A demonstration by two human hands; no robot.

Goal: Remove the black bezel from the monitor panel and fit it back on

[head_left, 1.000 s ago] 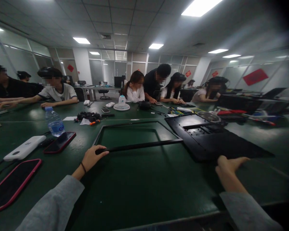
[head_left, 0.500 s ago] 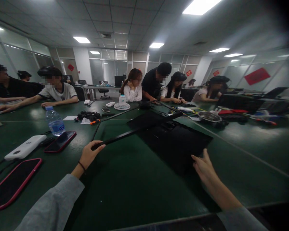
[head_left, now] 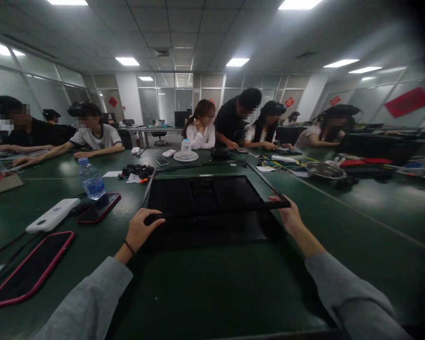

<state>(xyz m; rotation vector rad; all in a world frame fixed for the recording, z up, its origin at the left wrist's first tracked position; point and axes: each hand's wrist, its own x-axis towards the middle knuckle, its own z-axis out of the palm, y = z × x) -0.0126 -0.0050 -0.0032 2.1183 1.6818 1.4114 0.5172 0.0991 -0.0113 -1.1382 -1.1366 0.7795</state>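
Note:
A thin black rectangular frame (head_left: pixel 216 211) lies over a black back panel (head_left: pixel 205 196) on the green table (head_left: pixel 216 288) in front of me. My left hand (head_left: pixel 140 230) grips the frame's near left corner, fingers curled over the edge. My right hand (head_left: pixel 286 211) holds the frame's near right corner, thumb on top. Both arms wear grey sleeves. The panel shows through the frame's opening and sticks out below its near edge.
At left lie a pink-cased phone (head_left: pixel 28 268), a red phone (head_left: pixel 98 208), a white power bank (head_left: pixel 52 215) and a water bottle (head_left: pixel 91 179). Black parts (head_left: pixel 137 170), a small white fan (head_left: pixel 186 152), cables and a metal bowl (head_left: pixel 325 170) sit farther back. Several people sit around the table.
The black panel has moved from the right to under the frame. My right hand let go of the panel and took the frame's right corner. The frame came down over the panel.

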